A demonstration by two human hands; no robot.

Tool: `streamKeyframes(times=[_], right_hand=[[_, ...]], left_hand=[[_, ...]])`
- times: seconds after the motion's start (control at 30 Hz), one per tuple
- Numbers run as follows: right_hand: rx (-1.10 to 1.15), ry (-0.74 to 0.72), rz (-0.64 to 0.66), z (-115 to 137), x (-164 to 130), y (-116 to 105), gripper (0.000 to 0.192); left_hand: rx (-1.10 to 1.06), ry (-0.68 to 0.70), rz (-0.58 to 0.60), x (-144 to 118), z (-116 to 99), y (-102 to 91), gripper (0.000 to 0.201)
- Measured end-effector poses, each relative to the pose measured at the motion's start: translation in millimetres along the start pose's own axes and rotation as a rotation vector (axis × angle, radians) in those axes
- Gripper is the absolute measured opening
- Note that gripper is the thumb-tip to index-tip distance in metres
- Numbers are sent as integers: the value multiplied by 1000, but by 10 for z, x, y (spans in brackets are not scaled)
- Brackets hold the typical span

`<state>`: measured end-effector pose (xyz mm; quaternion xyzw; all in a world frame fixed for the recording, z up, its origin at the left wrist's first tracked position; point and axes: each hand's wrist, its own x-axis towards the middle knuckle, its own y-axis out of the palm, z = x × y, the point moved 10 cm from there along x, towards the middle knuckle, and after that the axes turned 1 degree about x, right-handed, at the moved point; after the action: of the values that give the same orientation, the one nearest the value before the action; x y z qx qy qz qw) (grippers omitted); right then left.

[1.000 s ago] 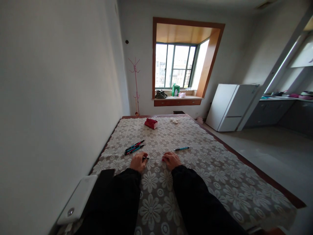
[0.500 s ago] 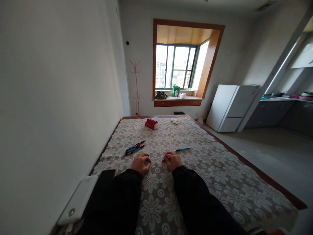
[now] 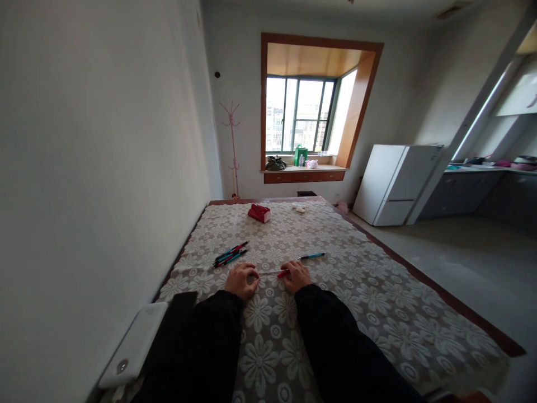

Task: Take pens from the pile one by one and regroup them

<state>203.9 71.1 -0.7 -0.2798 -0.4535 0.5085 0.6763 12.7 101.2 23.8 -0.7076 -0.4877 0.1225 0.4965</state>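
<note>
My right hand (image 3: pixel 297 276) rests low over the patterned tablecloth, its fingers closed around a small red pen part (image 3: pixel 282 273). My left hand (image 3: pixel 240 281) lies across from it, fingers curled together. A thin pale rod (image 3: pixel 269 272), perhaps a pen refill, spans the gap between the hands. Its left end meets my left fingertips, which hide it; the right end reaches the red part. Beyond my right hand lies a single blue and black pen (image 3: pixel 311 256). Several blue, red and black pens (image 3: pixel 230 255) form a loose pile just past my left hand.
A red tissue pack (image 3: pixel 259 212) and a crumpled white scrap (image 3: pixel 298 208) lie toward the table's far end. By the left wall are a white power bank (image 3: pixel 135 341) and a dark flat object (image 3: pixel 184 307). The floral tablecloth (image 3: pixel 356 313) covers the table.
The pale rod now shows between the hands, where no such line stood out before. Both hands have stayed in nearly the same place.
</note>
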Motion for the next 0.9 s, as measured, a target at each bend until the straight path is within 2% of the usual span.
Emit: streamKeyframes(times=[0.2, 0.37, 0.5, 0.67, 0.9], right_hand=[[-3, -11, 7, 7, -5, -41, 9], [18, -135, 55, 143, 5, -19, 10], [23, -257, 21, 315, -26, -75, 12], [-31, -331, -15, 432, -66, -119, 16], [-53, -288, -81, 348, -47, -174, 23]], left_hand=[[-5, 18, -23, -2, 29, 9, 10], [-13, 24, -20, 7, 5, -2, 11], [-33, 10, -38, 12, -1, -45, 18], [6, -102, -70, 17, 199, -50, 34], [-4, -146, -99, 38, 374, -6, 20]])
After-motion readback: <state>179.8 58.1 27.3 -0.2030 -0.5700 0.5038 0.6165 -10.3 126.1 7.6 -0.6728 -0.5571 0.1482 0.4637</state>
